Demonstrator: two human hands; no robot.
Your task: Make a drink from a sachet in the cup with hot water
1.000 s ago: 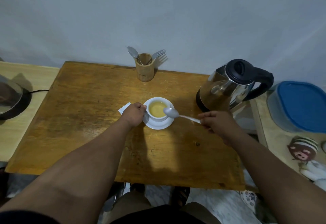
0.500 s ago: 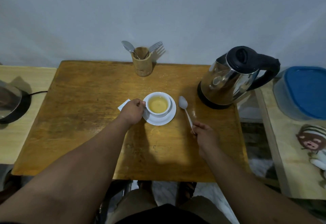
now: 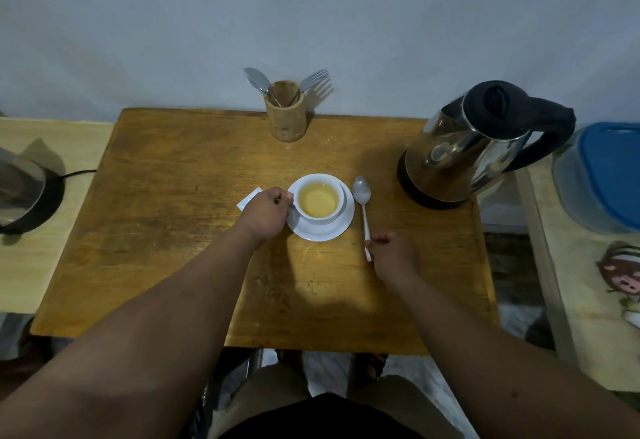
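Note:
A white cup holding pale yellow liquid stands on a white saucer near the middle of the wooden table. My left hand is closed on the cup's handle at its left side. A metal spoon lies on the table just right of the saucer, bowl pointing away from me. My right hand is closed on the end of the spoon's handle. A white sachet peeks out from behind my left hand.
A steel kettle with a black lid and handle stands at the table's right rear. A wooden holder with a spoon and fork sits at the back edge. A blue-lidded container is on the right counter, a dark appliance on the left.
My right hand carried the spoon from over the cup down onto the table to the right of the saucer. My left hand stayed on the cup's handle.

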